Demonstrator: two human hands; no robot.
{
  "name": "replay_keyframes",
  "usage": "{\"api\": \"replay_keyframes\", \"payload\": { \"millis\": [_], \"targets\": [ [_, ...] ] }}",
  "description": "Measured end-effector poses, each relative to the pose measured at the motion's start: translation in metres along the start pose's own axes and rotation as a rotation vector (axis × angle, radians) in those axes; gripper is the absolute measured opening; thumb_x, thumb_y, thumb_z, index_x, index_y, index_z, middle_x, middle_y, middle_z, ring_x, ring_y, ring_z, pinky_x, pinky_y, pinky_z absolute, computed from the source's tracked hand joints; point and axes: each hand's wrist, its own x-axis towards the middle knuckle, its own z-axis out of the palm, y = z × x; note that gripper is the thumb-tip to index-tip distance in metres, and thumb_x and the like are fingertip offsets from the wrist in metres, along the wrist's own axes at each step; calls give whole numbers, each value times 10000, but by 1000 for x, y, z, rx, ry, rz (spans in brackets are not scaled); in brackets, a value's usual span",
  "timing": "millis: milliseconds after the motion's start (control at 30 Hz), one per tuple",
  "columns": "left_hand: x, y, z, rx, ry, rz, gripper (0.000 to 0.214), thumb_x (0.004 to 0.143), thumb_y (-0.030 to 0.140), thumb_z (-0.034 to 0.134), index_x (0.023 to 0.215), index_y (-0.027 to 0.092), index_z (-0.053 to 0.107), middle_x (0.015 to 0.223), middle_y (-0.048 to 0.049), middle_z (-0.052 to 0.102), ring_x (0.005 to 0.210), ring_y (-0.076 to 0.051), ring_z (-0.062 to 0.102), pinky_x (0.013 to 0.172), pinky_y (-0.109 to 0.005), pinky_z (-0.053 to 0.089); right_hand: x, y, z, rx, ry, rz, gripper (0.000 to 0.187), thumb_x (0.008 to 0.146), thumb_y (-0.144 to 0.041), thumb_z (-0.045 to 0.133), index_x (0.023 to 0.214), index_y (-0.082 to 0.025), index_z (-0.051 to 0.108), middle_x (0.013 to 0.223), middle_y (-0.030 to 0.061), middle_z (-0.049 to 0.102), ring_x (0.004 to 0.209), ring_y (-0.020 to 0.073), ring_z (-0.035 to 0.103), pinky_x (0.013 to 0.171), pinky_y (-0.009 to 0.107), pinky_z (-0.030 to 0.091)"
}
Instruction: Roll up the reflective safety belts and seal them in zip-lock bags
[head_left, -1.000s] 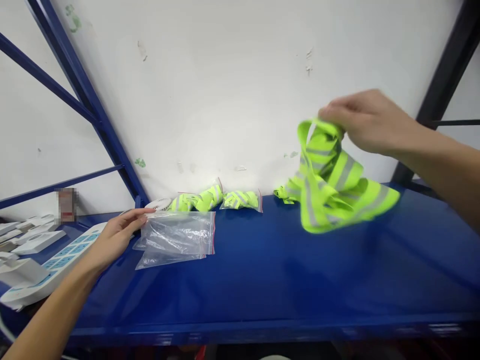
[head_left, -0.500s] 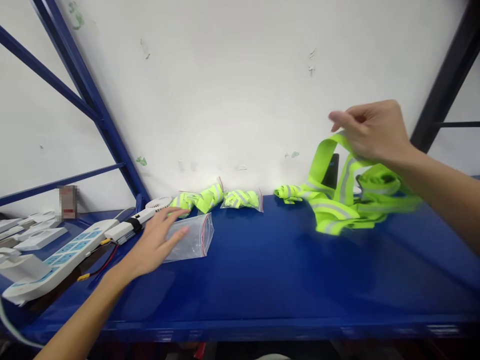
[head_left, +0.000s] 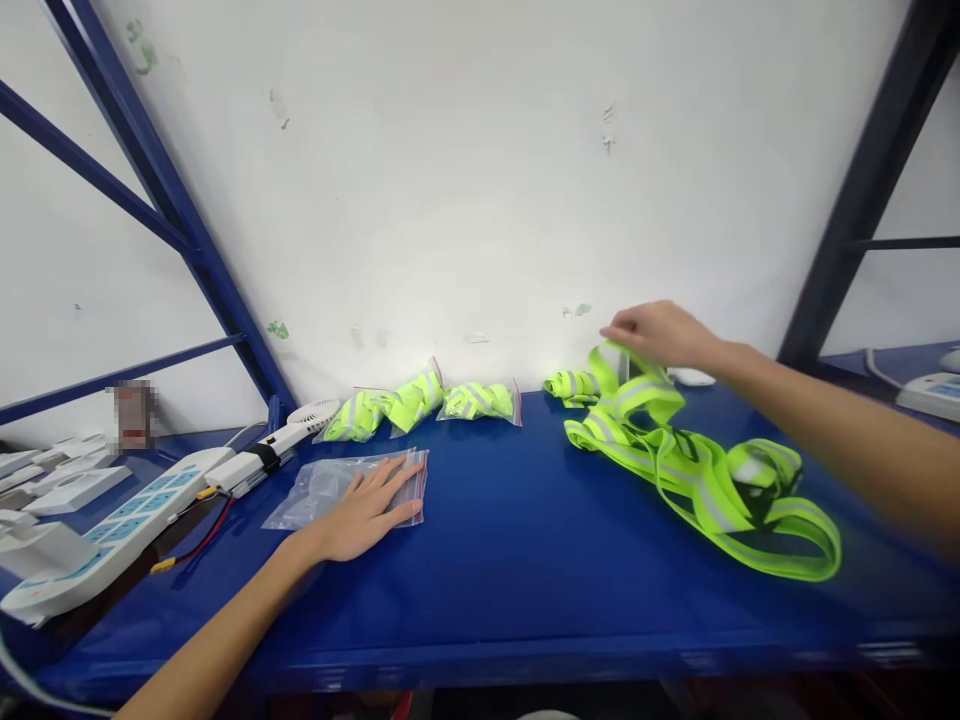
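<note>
Head view: blue table surface [head_left: 487, 570] carries the loose fluorescent yellow-green webbing straps with grey reflective stripes [head_left: 716, 505], right of centre between back and front edges.
Right hand [head_left: 664, 335]: thumb and fingers together, pinching the straps' raised upper loop; lower loops rest on the surface.
Left hand [head_left: 360, 515]: palm down, fingers spread apart, on the flat clear plastic zip bags with red seals [head_left: 311, 490], left of centre; nothing pinched.
Back edge: three clear bags filled with yellow-green strapping [head_left: 415, 403]; roll of striped yellow-green strapping [head_left: 574, 387] beside the loose straps, contact unclear.
Strap handling: advisably, grip one layer, lift gently and free crossed loops; pulling hard could tighten tangles.
Bag handling: light, even palm pressure should prevent sliding or creasing.
</note>
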Motion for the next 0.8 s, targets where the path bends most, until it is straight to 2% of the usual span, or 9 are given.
{"api": "replay_keyframes", "payload": {
  "millis": [100, 167, 233, 300, 433, 533, 600, 667, 800],
  "targets": [
    [7, 5, -23, -39, -104, -9, 634, 960, 663, 235, 1531, 390, 260, 1617, 6, 246, 1500, -290, 232, 1186, -522, 233, 4, -22, 22, -24, -38, -97, 359, 936, -416, 480, 907, -158, 729, 969, 115, 733, 807, 235, 639, 650, 308, 417],
    [16, 11, -38, -31, -112, -40, 638, 955, 672, 216, 1516, 384, 314, 1583, 3, 338, 1470, -313, 309, 1168, -557, 238, 7, -43, 32, -8, -44, -199, 362, 950, -380, 449, 937, -149, 727, 1056, 138, 712, 901, 259, 639, 707, 329, 438],
    [29, 19, -49, 13, -11, -78, 658, 943, 686, 221, 1475, 352, 418, 1515, -38, 462, 1405, -358, 404, 1141, -608, 231, 9, -64, 43, 25, -110, -283, 344, 949, -365, 455, 965, -151, 725, 1082, 144, 700, 925, 268, 639, 750, 344, 447],
    [47, 31, -52, 73, 166, -90, 673, 941, 687, 223, 1378, 293, 549, 1384, -96, 596, 1310, -382, 492, 1111, -635, 242, 10, -81, 58, 47, -200, -350, 313, 948, -343, 464, 1014, -169, 717, 1087, 138, 700, 949, 273, 639, 786, 349, 447],
    [87, 60, -39, 120, 410, 20, 571, 974, 591, 274, 1175, 227, 665, 1146, -122, 681, 1142, -330, 581, 1030, -549, 364, 3, -99, 101, 84, -296, -246, 314, 950, -316, 478, 1166, -183, 665, 1198, 139, 672, 1025, 262, 633, 829, 316, 437],
    [111, 74, -21, 168, 517, 102, 480, 985, 481, 335, 1036, 174, 701, 1013, -134, 681, 1029, -295, 605, 936, -453, 432, -3, -97, 131, 55, -319, -129, 405, 1004, -308, 345, 1006, -114, 700, 979, 175, 723, 865, 249, 669, 752, 307, 442],
    [119, 74, -9, 210, 563, 144, 435, 985, 419, 359, 973, 155, 705, 963, -138, 677, 989, -286, 605, 902, -435, 443, -5, -93, 142, 51, -315, -77, 486, 1030, -312, 258, 991, -100, 694, 962, 183, 725, 872, 250, 673, 762, 307, 439],
    [122, 68, 2, 212, 580, 184, 391, 983, 369, 375, 965, 156, 703, 942, -128, 682, 973, -277, 606, 900, -431, 445, -7, -89, 147, 64, -302, -55, 502, 1039, -327, 220, 1134, -90, 652, 1036, 191, 718, 952, 265, 667, 791, 312, 437],
    [123, 53, 16, 3, 557, 294, 321, 978, 278, 383, 1060, 184, 679, 1027, -80, 709, 1003, -228, 621, 930, -383, 461, -12, -91, 149, 107, -300, -105, 526, 1012, -337, 313, 1499, -146, 363, 1200, 194, 673, 1039, 310, 646, 806, 347, 442]
  ]
}}
